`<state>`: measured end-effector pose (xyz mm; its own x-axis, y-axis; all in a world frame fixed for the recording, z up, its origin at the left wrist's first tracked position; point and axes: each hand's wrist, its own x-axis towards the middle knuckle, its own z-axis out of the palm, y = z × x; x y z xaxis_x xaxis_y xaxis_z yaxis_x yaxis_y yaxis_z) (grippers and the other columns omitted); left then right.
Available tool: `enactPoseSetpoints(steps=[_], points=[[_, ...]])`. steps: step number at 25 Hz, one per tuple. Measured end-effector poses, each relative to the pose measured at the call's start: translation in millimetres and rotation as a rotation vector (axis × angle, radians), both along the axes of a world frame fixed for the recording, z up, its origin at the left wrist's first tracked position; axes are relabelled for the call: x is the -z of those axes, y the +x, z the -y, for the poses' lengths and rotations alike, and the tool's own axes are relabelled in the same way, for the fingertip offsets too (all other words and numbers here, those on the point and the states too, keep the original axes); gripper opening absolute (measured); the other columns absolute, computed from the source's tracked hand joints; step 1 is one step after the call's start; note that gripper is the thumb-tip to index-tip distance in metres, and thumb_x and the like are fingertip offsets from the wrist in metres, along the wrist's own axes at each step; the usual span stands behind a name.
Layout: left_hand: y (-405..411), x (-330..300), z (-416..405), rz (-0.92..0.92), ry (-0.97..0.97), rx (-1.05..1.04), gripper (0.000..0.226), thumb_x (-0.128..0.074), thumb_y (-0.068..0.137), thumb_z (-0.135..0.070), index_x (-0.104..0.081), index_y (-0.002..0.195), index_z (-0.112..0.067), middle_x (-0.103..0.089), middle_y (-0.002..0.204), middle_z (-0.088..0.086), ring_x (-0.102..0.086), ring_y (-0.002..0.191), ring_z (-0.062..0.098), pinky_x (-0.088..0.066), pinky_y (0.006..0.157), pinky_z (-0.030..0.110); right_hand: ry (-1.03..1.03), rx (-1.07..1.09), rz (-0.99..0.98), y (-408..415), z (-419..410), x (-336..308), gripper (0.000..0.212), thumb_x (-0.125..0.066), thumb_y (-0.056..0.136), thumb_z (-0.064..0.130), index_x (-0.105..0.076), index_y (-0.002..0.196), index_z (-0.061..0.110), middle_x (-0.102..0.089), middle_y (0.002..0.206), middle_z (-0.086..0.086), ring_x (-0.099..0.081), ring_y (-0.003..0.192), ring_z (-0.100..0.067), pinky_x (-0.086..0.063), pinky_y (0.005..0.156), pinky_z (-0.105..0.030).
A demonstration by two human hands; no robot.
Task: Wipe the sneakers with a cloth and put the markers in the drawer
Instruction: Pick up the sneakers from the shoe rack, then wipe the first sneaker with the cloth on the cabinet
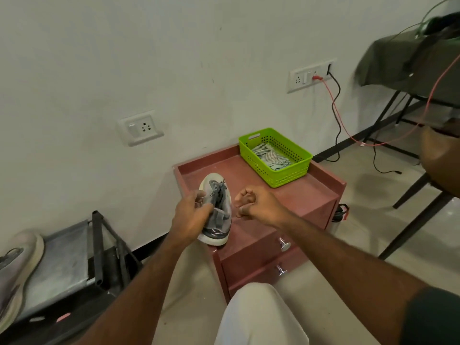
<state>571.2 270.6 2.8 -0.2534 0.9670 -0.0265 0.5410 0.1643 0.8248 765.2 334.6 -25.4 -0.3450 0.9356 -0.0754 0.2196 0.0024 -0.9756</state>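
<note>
A grey sneaker [219, 195] with a white sole lies at the front left of the red cabinet's top [293, 195], its heel over the edge. My left hand [191, 215] grips it at the collar. Just to its right my right hand [256, 202] hovers with fingers curled, holding nothing. A striped cloth [271, 155] lies in the green basket [286, 173] at the back of the cabinet top. A second grey sneaker [15, 272] sits on a low rack at the far left. The cabinet's two drawers [261, 247] are closed. No markers are in view.
A grey metal rack [74, 250] stands left of the cabinet. Wall sockets [311, 75] with a red and a black cable are behind. A dark-clothed table [408, 63] and a chair stand at the right. My knee [258, 312] is in front of the drawers.
</note>
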Motion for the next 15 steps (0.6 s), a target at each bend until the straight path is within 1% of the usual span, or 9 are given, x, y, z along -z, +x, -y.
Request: enactPoseSetpoints(steps=[2, 4, 5, 6, 8, 10, 12, 13, 15], points=[[7, -7, -25, -0.066, 0.018, 0.03, 0.039, -0.064, 0.078, -0.038, -0.067, 0.113, -0.021, -0.067, 0.11, 0.0, -0.064, 0.102, 0.02, -0.054, 0.096, 0.046, 0.123, 0.054, 0.143, 7, -17, -2, 0.026, -0.063, 0.081, -0.013, -0.063, 0.082, 0.012, -0.067, 0.062, -0.001, -0.068, 0.063, -0.023, -0.06, 0.068, -0.041], [17, -14, -50, -0.153, 0.053, 0.113, 0.013, -0.066, 0.087, -0.021, -0.069, 0.099, -0.016, -0.069, 0.1, -0.001, -0.064, 0.095, 0.018, -0.053, 0.092, 0.041, 0.353, 0.135, 0.338, 22, -45, -5, 0.019, -0.066, 0.078, -0.004, -0.067, 0.078, 0.015, -0.071, 0.071, -0.006, -0.069, 0.069, -0.022, -0.057, 0.071, -0.036], [21, -16, -62, -0.216, 0.07, 0.15, 0.008, -0.068, 0.088, -0.019, -0.068, 0.095, -0.015, -0.069, 0.095, -0.001, -0.064, 0.092, 0.018, -0.052, 0.089, 0.038, 0.46, 0.195, 0.421, 30, -61, -7, 0.017, -0.066, 0.076, -0.002, -0.068, 0.078, 0.015, -0.071, 0.073, -0.006, -0.068, 0.072, -0.023, -0.054, 0.072, -0.032], [26, -18, -74, -0.274, 0.079, 0.189, 0.007, -0.069, 0.088, -0.021, -0.067, 0.092, -0.015, -0.069, 0.092, -0.001, -0.064, 0.089, 0.018, -0.051, 0.084, 0.035, 0.536, 0.264, 0.484, 39, -78, -8, 0.016, -0.065, 0.075, -0.002, -0.069, 0.078, 0.014, -0.071, 0.075, -0.006, -0.067, 0.074, -0.025, -0.052, 0.072, -0.032], [38, -21, -95, -0.33, 0.089, 0.263, 0.006, -0.067, 0.091, -0.025, -0.065, 0.09, -0.019, -0.067, 0.09, -0.003, -0.063, 0.09, 0.018, -0.047, 0.08, 0.032, 0.618, 0.377, 0.572, 56, -111, -10, 0.019, -0.061, 0.072, -0.003, -0.068, 0.078, 0.013, -0.072, 0.079, -0.009, -0.067, 0.08, -0.031, -0.051, 0.072, -0.034], [49, -22, -117, -0.355, 0.094, 0.317, 0.007, -0.059, 0.094, -0.023, -0.065, 0.09, -0.021, -0.068, 0.093, -0.004, -0.064, 0.095, 0.02, -0.048, 0.084, 0.034, 0.568, 0.373, 0.685, 69, -143, -12, 0.025, -0.058, 0.071, -0.003, -0.068, 0.084, 0.016, -0.072, 0.089, -0.009, -0.066, 0.089, -0.032, -0.051, 0.073, -0.034], [58, -22, -135, -0.392, 0.11, 0.361, 0.017, -0.053, 0.097, -0.015, -0.07, 0.1, -0.015, -0.071, 0.102, 0.002, -0.064, 0.101, 0.023, -0.045, 0.085, 0.032, 0.453, 0.248, 0.881, 72, -174, -14, 0.033, -0.058, 0.075, -0.001, -0.069, 0.098, 0.02, -0.07, 0.105, -0.009, -0.064, 0.101, -0.031, -0.05, 0.078, -0.032], [61, -23, -143, -0.396, 0.114, 0.369, 0.02, -0.051, 0.098, -0.011, -0.071, 0.104, -0.011, -0.072, 0.106, 0.004, -0.063, 0.103, 0.023, -0.043, 0.084, 0.03, 0.408, 0.169, 0.972, 72, -188, -15, 0.035, -0.06, 0.078, 0.0, -0.069, 0.104, 0.022, -0.069, 0.112, -0.009, -0.063, 0.104, -0.029, -0.049, 0.079, -0.03], [65, -21, -159, -0.375, 0.109, 0.377, 0.023, -0.05, 0.098, -0.006, -0.072, 0.105, -0.008, -0.071, 0.109, 0.005, -0.062, 0.104, 0.022, -0.041, 0.084, 0.028, 0.333, 0.018, 1.077, 69, -213, -14, 0.042, -0.067, 0.079, 0.003, -0.068, 0.113, 0.027, -0.066, 0.122, -0.007, -0.064, 0.106, -0.027, -0.049, 0.077, -0.026]])
